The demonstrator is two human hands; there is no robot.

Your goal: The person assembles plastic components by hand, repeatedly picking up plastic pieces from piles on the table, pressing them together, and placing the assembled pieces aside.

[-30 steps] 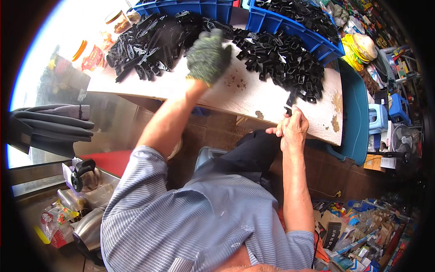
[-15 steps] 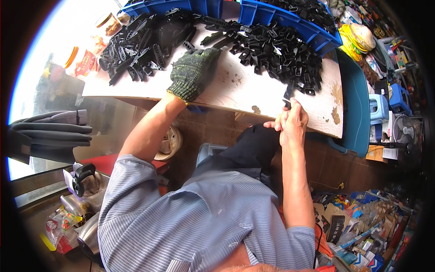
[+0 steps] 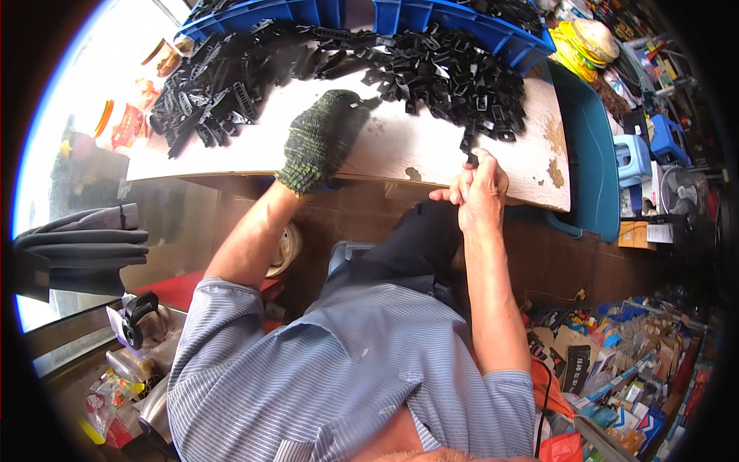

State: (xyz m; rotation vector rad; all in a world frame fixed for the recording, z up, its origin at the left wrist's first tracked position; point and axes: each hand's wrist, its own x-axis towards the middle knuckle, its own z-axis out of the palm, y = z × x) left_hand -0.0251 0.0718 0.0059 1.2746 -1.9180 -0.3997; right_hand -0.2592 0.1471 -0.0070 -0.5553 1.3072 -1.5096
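Note:
My left hand [image 3: 323, 142], in a dark green knitted glove, is closed just above the front part of the white worktop [image 3: 416, 146]. A black plastic piece [image 3: 371, 102] sticks out past its fingertips; the rest of it is hidden by the glove. Bare and near the front edge, my right hand [image 3: 483, 183] pinches a small black plastic part [image 3: 468, 145] between thumb and finger. That part is close to the pile of small black frame-shaped parts [image 3: 454, 73]. Beyond my left hand lies a heap of longer black slotted strips [image 3: 212, 88].
Two blue crates [image 3: 486, 37] with black parts stand along the far edge. A teal bin [image 3: 596, 154] adjoins the table's right end. Plastic jars [image 3: 163, 58] sit at the far left by the window. Mixed goods [image 3: 616, 377] crowd the lower right.
My left hand has drawn back from the heap toward the front edge, with the black piece showing at its fingertips. My right hand keeps its pinch. The whole view has shifted slightly.

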